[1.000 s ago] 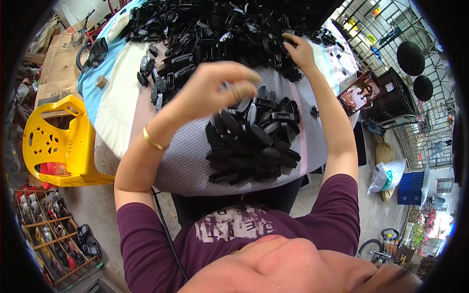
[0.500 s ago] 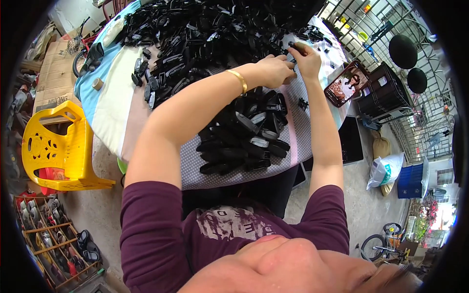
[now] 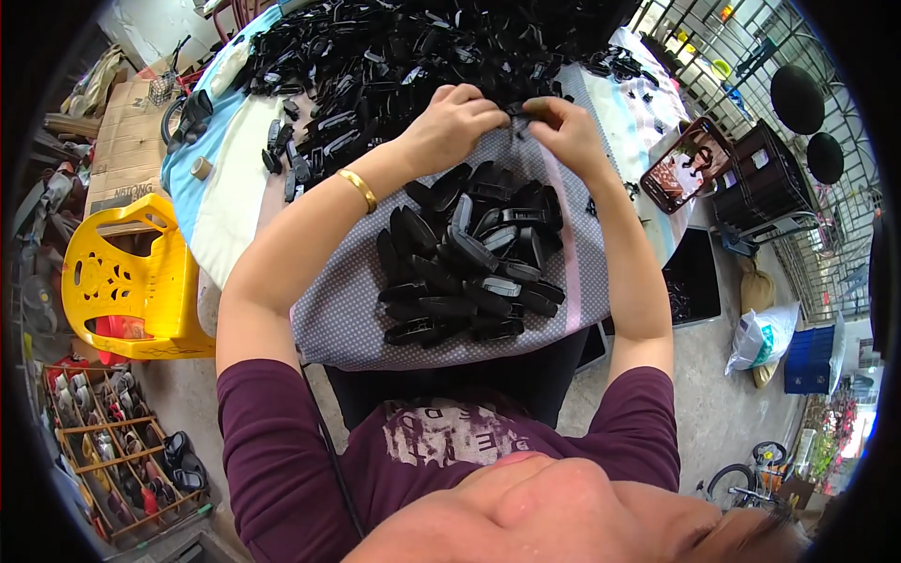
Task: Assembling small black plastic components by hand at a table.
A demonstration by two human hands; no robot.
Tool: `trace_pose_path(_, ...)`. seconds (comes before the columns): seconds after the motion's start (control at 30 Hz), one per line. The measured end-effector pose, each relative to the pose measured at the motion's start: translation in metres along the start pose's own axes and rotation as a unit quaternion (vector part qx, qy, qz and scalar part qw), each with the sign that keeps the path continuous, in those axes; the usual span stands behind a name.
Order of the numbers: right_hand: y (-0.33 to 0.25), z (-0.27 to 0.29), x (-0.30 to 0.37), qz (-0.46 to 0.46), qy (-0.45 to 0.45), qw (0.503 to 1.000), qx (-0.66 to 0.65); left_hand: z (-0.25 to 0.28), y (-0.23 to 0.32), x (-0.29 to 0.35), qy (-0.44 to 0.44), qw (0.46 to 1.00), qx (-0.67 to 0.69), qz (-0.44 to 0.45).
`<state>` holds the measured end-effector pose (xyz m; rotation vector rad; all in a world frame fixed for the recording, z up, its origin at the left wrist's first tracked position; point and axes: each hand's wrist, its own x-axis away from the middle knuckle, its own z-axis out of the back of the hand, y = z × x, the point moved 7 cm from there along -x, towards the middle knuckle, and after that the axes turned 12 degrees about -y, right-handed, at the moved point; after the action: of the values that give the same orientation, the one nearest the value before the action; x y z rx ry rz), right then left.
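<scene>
Both hands meet at the far edge of the grey dotted cloth: left hand and right hand fingertips pinched together on one small black plastic clip piece, held between them just above the cloth. Gold bangle on left wrist. Just near-side of the hands, a stacked pile of finished black plastic clips, too many to count. Beyond the fingers, a big loose heap of black plastic parts, uncountable. Bare cloth left of the pile. One phone right, one yellow plastic stool left.
</scene>
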<state>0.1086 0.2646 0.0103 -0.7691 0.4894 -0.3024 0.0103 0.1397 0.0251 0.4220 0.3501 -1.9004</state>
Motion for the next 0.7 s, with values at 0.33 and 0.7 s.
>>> trace_pose_path(0.33, 0.01, -0.033, -0.005, -0.036, -0.118, 0.985, 0.125, 0.023, -0.029, 0.041, 0.036, 0.81, 0.526, 0.257)
trace_pose_path(0.7, -0.065, -0.05, 0.013, 0.002, -0.085, 0.975, -0.206, 0.013, -0.021, 0.059, 0.044, 0.724, 0.647, 0.237)
